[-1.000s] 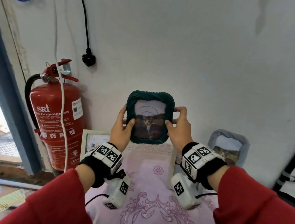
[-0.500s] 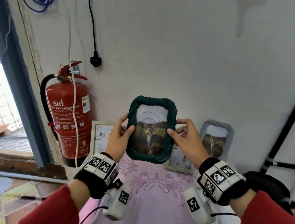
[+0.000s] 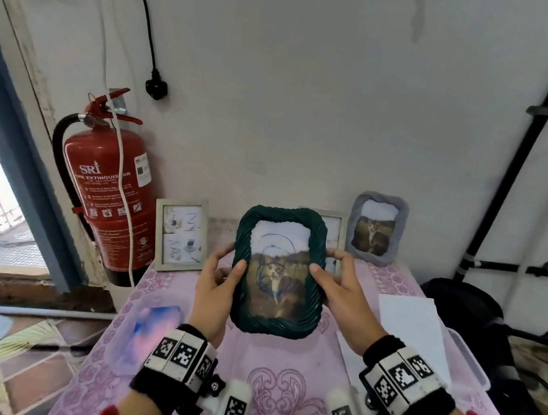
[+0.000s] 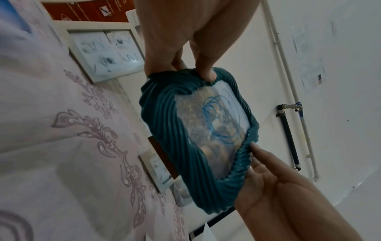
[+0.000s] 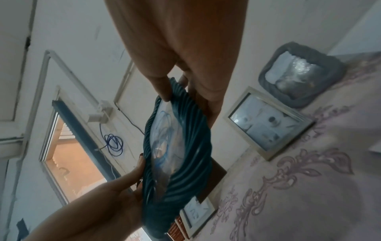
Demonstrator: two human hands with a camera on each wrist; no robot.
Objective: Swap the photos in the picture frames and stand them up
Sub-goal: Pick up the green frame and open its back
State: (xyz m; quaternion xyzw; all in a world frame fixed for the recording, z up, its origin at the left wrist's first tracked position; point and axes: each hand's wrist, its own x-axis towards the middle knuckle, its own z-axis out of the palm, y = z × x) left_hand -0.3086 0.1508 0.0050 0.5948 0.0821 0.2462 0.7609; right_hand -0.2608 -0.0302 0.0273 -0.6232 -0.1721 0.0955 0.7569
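Note:
A dark green ribbed picture frame (image 3: 307, 318) with a cat photo behind its glass is held up above the table. My left hand (image 3: 219, 280) grips its left edge, thumb on the front. My right hand (image 3: 335, 284) grips the right edge the same way. The same green frame (image 4: 164, 130) shows in the left wrist view, and the green frame (image 5: 191, 163) shows edge-on in the right wrist view. A grey frame (image 3: 377, 227) with a cat photo stands against the wall at the back right. Two pale wooden frames (image 3: 181, 234) (image 3: 334, 235) also stand at the back.
A pink patterned cloth (image 3: 277, 397) covers the table. White paper sheets (image 3: 412, 331) lie on its right side. A red fire extinguisher (image 3: 108, 194) hangs on the wall to the left. A black plug (image 3: 156, 87) dangles above it. A dark chair (image 3: 460, 309) is at the right.
Both hands have brought the green frame lower and nearer to me, and the head view has tilted down, showing more of the table.

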